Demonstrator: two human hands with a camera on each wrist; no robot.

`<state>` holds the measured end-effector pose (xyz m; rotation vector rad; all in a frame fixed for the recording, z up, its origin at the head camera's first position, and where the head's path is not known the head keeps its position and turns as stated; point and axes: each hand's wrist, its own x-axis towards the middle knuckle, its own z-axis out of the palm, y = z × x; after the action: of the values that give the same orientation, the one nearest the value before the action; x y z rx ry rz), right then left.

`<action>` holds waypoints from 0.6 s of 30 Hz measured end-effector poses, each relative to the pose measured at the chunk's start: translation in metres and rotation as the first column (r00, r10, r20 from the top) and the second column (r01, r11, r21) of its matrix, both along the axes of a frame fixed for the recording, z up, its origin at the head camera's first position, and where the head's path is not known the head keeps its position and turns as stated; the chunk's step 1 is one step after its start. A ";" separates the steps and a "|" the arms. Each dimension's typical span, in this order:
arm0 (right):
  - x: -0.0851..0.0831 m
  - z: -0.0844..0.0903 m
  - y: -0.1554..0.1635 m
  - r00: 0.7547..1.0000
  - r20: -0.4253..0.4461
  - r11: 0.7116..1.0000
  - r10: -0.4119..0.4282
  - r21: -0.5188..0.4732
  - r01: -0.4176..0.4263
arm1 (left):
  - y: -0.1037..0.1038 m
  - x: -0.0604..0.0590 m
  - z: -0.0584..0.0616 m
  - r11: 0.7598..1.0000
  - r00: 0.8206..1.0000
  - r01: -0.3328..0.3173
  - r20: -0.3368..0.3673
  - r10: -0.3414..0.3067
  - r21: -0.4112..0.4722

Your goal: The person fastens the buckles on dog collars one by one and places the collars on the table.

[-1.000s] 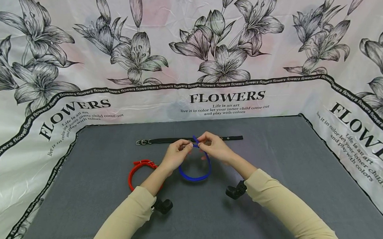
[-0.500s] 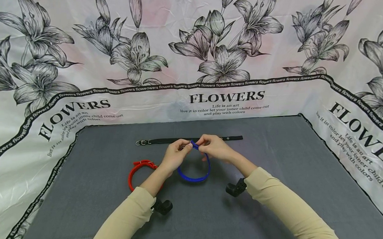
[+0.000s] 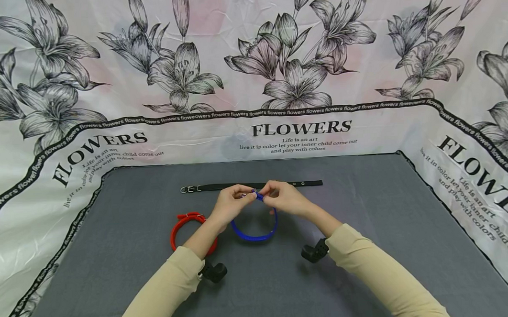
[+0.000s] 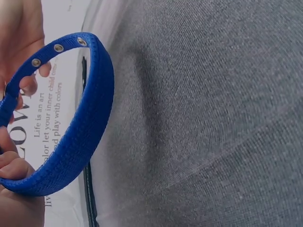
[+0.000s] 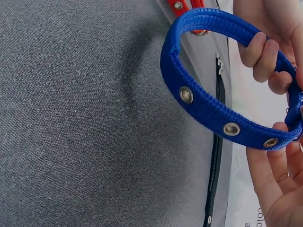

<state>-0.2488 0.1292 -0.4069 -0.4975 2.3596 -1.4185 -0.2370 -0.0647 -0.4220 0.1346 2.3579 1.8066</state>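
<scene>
Left hand (image 3: 232, 205) and right hand (image 3: 287, 198): fingers narrow, both pinching the blue woven-fabric collar loop (image 3: 255, 238) with silver eyelets, held over the grey cloth-covered counter (image 3: 369, 219). Its strap tip (image 3: 259, 197) stuck up a second ago, now lies down between the hands; work seems to sit at the ends, joined or not can't tell. Red ring-shaped collar (image 3: 173, 233) left, partly behind left arm (image 3: 170, 282); straight black strap (image 3: 216, 187) far, partly behind hands. No containers visible.
</scene>
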 end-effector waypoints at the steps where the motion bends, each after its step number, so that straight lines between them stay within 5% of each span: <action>1: 0.000 -0.001 0.000 1.000 -0.003 1.000 0.002 -0.002 -0.002 | 0.000 0.000 0.000 1.000 1.000 -0.001 0.005 0.001 -0.011; 18: 0.004 -0.002 -0.003 0.999 -0.036 1.000 0.019 0.004 -0.019 | -0.002 0.000 0.000 1.000 0.999 -0.016 0.034 0.015 0.007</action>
<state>-0.2452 0.1260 -0.4091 -0.5472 2.3786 -1.4084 -0.2371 -0.0672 -0.4216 0.0862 2.3358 1.8101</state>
